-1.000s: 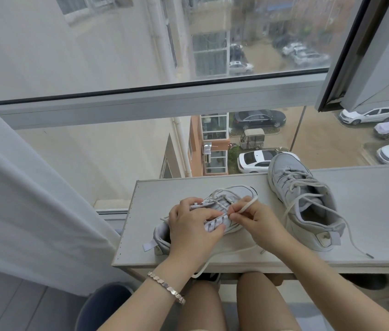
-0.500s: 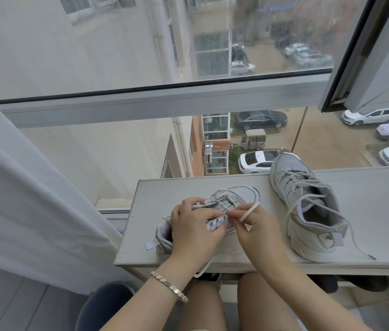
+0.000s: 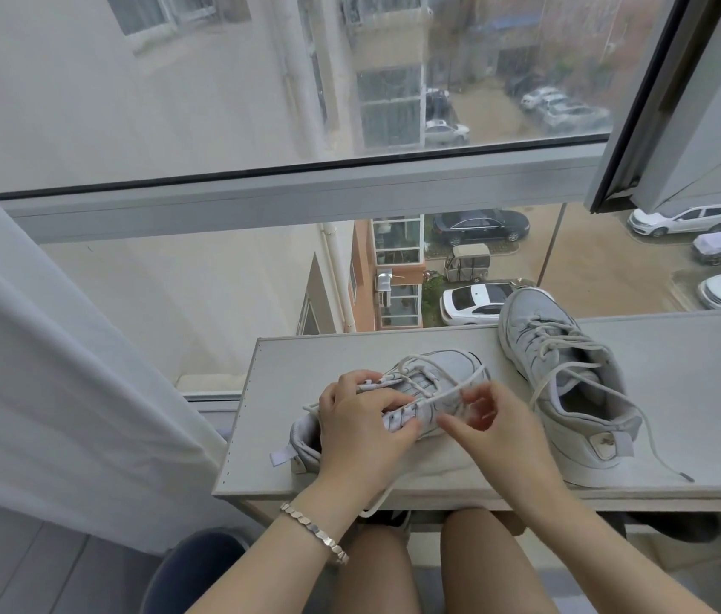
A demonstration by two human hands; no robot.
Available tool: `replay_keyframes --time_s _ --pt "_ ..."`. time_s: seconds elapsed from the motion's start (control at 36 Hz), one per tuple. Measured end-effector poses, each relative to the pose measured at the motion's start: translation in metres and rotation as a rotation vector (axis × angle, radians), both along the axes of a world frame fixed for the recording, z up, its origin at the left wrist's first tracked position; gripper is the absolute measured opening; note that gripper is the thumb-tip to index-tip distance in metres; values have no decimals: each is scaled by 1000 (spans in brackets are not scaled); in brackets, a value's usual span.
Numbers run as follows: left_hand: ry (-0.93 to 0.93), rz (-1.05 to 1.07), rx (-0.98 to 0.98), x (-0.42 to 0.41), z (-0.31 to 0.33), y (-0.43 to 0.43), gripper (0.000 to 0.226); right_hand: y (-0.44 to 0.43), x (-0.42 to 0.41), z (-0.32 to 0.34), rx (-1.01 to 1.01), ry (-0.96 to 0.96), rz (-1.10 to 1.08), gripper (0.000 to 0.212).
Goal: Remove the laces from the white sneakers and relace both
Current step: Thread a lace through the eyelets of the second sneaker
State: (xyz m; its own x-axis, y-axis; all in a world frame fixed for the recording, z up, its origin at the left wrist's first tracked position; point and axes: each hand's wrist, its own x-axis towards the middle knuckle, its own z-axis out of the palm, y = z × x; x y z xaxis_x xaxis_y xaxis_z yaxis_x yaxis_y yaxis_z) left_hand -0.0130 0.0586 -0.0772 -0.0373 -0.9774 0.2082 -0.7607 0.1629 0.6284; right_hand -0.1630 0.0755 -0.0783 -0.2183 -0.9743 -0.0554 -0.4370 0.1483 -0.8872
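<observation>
Right hand (image 3: pixel 489 425) just popped open beside the lace (image 3: pixel 449 389) while my left hand (image 3: pixel 358 432) grips the near sneaker (image 3: pixel 451 370) on the table (image 3: pixel 682 383), which is mostly laced, and the other sneaker (image 3: pixel 527 321) looks untouched.

L hand (image 3: pixel 358 432) grips the near sneaker (image 3: pixel 443 374) at its eyelet flaps on the shelf (image 3: pixel 288 370), bracelet (image 3: pixel 314 531) on wrist. R hand (image 3: pixel 496 429) blurred just beside it, lace (image 3: pixel 451 390) running to its fingertips; can't tell if pinched. 2nd sneaker (image 3: pixel 571 392) stands right of them, laced loose, lace end trailing.
</observation>
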Motion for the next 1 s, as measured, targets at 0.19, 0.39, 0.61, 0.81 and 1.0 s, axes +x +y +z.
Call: replay_keyframes --time_s 0.19,0.39,0.61,0.81,1.0 --pt "-16 -12 90 2 4 0 15 -19 6 16 -270 350 463 19" --pt "-25 -82 165 8 8 -1 24 -29 0 27 -293 720 654 27" --pt "-57 -126 103 10 8 0 21 -31 8 36 -493 766 608 19" --pt "-44 -166 104 14 10 -5 19 -25 8 18 -696 708 463 29" --pt "-146 -130 146 9 12 -6 11 -29 25 40 -812 515 569 8"
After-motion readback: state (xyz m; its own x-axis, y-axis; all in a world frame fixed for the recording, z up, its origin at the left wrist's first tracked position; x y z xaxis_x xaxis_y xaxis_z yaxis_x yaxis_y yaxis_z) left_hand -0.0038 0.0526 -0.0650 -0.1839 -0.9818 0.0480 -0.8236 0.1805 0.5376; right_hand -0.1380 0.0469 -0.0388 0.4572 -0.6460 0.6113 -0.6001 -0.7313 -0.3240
